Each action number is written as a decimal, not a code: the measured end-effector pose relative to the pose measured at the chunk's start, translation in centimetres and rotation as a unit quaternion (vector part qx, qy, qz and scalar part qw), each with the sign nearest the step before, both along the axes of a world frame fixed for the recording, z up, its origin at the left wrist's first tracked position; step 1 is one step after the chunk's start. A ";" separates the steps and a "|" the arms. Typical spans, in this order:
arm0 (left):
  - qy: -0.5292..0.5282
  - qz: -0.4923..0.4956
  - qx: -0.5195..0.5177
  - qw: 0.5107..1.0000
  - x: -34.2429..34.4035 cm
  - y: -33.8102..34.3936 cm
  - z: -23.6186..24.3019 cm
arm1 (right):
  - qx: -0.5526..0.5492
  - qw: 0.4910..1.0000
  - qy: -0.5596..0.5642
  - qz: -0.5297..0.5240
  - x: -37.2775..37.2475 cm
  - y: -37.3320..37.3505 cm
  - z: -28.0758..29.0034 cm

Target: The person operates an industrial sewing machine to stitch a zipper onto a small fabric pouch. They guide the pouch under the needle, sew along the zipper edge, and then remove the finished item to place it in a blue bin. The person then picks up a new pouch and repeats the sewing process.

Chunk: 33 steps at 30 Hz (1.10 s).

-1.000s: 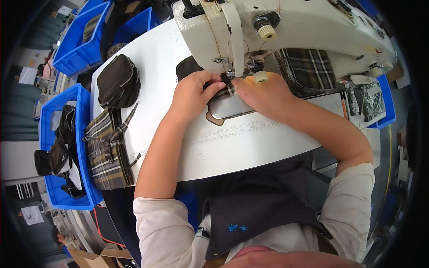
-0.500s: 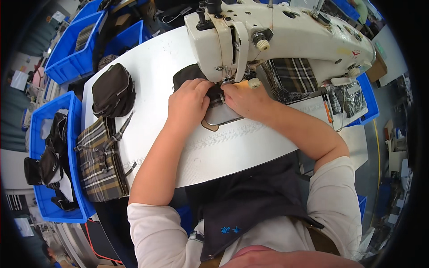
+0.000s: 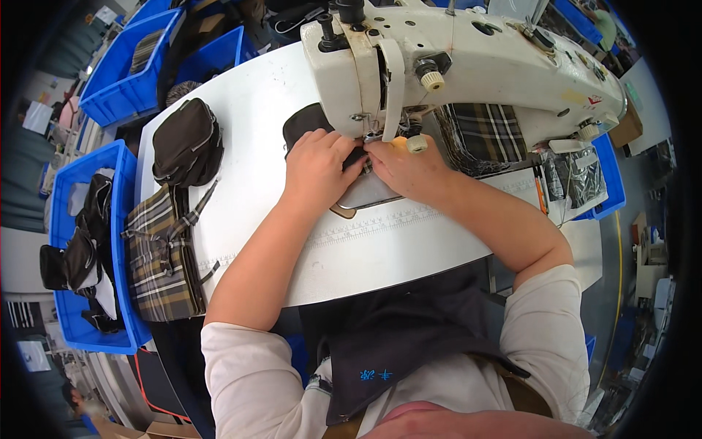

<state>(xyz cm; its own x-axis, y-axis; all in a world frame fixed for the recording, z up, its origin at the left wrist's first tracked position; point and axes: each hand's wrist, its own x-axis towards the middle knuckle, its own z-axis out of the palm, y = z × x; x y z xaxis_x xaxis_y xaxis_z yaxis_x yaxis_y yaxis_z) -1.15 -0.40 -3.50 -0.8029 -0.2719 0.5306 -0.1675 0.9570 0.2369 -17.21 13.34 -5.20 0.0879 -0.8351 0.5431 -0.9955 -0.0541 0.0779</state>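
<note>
Two grips sit by the presser foot [image 3: 372, 137]: left grip [image 3: 316, 164] narrow on the dark fabric [image 3: 303, 123], which shows beyond it; right grip [image 3: 412, 168] just beside, we can't tell if pinching. We judge uneven pull could skew the fabric, and a slip could drag a grip under the foot. Machine head [image 3: 344, 88] crowds us above; room runs left of left grip to the dark pouch [image 3: 187, 143], and nearer us to the counter [image 3: 380, 256] edge.

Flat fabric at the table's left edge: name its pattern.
The fabric is brown, black and white plaid; best in head view.
</note>
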 end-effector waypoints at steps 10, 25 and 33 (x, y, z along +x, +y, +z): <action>-0.012 0.036 0.050 0.998 0.4 0.7 0.3 | 0.007 0.998 -0.060 0.015 0.2 0.0 0.5; -0.017 -0.013 0.093 0.995 0.7 0.4 0.7 | -0.014 0.999 0.036 0.027 -0.1 -0.8 -0.1; -0.070 -0.105 0.285 0.950 1.6 -1.7 1.3 | 0.009 0.999 0.049 0.023 0.2 -0.5 -0.2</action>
<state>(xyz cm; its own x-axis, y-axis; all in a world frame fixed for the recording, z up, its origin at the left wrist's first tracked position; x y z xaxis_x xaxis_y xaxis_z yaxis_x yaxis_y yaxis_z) 0.48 -2.05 -2.16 -0.9231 -0.3092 0.2286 -0.0556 0.6955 0.7163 -17.04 12.88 -5.40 0.1788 -0.8380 0.5156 -0.9796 -0.1027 0.1728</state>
